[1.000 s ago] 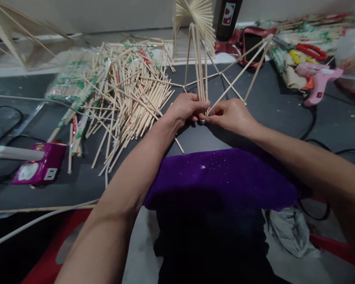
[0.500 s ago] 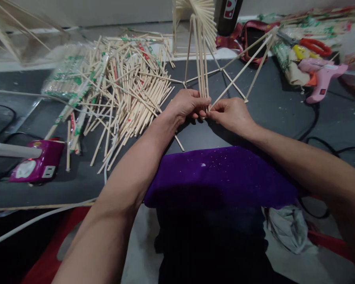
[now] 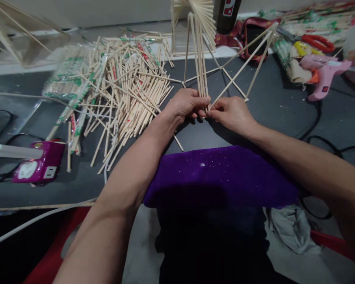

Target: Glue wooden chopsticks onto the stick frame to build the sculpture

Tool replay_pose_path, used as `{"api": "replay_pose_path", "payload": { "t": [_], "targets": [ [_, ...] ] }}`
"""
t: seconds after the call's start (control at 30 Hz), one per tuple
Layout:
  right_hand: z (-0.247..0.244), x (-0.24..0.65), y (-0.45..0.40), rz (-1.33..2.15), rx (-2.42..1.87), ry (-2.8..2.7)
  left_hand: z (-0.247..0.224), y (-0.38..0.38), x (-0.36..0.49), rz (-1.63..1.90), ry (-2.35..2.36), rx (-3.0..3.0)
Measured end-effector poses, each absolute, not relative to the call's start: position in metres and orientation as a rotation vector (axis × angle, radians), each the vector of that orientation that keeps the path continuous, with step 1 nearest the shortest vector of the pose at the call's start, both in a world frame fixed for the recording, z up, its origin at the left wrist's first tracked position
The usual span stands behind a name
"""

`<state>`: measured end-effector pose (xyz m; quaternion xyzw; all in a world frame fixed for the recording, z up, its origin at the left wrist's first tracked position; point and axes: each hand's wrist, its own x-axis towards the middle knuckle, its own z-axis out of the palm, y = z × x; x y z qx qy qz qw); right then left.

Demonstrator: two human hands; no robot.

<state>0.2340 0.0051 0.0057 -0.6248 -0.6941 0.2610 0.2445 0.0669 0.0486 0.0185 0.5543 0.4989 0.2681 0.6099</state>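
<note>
A frame of thin wooden sticks (image 3: 239, 81), chopstick-like, stands on the dark table with slanting legs and joined corners. My left hand (image 3: 187, 103) is closed round the lower ends of several near-upright sticks (image 3: 200, 67) of this frame. Close against it, my right hand (image 3: 232, 113) pinches the near corner, where a slanting stick meets the upright ones. The fingertips of both hands almost touch there, and they hide the joint itself.
Loose sticks (image 3: 142, 102) lie in a big pile at left, beside wrapped packs (image 3: 66, 75). A pink glue gun (image 3: 325, 75) and red-handled scissors (image 3: 317, 42) lie at right. A purple power adapter (image 3: 41, 161) sits far left; purple cloth (image 3: 218, 173) covers the near edge.
Both hands keep their hold at the same corner with hardly any movement. The view has shifted very slightly.
</note>
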Motion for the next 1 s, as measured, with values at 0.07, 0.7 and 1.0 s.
{"api": "replay_pose_path", "payload": {
  "t": [0.07, 0.7, 1.0],
  "targets": [
    [0.006, 0.234, 0.005, 0.712, -1.708, -1.904, 0.019, 0.048, 0.067, 0.619, 1.15, 1.285],
    [0.002, 0.235, 0.007, 0.662, -1.705, -1.923, 0.018, 0.048, 0.067, 0.624, 1.151, 1.289],
    [0.018, 0.239, -0.001, 0.716, -1.719, -1.994, 0.018, 0.047, 0.066, 0.627, 1.138, 1.247]
  ]
}}
